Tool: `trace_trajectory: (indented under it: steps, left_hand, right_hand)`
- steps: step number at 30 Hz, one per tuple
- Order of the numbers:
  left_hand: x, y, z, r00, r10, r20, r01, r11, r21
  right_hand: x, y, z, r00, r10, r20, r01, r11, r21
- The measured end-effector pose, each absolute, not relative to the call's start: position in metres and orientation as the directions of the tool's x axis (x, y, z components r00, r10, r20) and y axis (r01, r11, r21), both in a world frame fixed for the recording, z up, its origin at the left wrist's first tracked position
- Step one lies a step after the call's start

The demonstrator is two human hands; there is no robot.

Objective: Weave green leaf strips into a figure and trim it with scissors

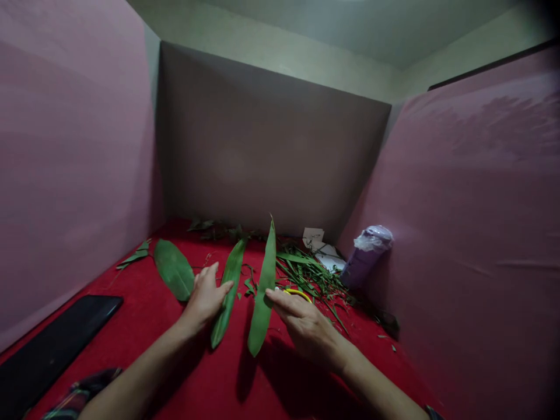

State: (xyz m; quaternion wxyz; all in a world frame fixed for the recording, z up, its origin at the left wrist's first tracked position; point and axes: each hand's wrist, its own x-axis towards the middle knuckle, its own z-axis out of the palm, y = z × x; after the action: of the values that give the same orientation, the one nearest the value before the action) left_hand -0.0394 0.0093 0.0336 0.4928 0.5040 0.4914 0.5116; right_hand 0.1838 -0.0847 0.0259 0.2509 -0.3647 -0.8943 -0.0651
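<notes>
My left hand [205,298] rests on a long green leaf [227,291] lying on the red cloth, fingers pressed against its edge. My right hand [301,324] pinches a second long leaf [263,291] at its middle and holds it tilted up off the cloth, tip pointing away from me. A broad oval leaf [174,269] lies flat just left of my left hand. Something yellow [300,293], looped like a scissor handle, shows just beyond my right hand's fingers.
A heap of cut leaf strips [312,274] lies at the right back. A purple wrapped bottle [365,256] leans against the right wall, white paper [319,245] beside it. A black flat slab [52,350] lies at the near left. Pink walls enclose the red surface [144,309].
</notes>
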Motion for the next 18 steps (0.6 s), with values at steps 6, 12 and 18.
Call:
trace_trajectory:
  steps: [6, 12, 18]
  left_hand:
    - [-0.026, -0.010, 0.030, 0.463, 0.886, 0.028, -0.137, 0.041, 0.990]
    - [-0.020, -0.013, 0.019, 0.433, 0.900, -0.045, -0.261, 0.173, 0.950]
    - [-0.019, -0.018, 0.023, 0.438, 0.894, -0.093, -0.306, 0.246, 0.920]
  right_hand:
    - [0.161, -0.087, 0.025, -0.645, 0.520, 0.560, 0.537, 0.830, -0.152]
    - [0.155, -0.087, 0.015, -0.355, 0.582, 0.732, 0.673, 0.702, -0.233]
    - [0.149, -0.076, 0.014, -0.403, 0.561, 0.723, 0.758, 0.648, -0.080]
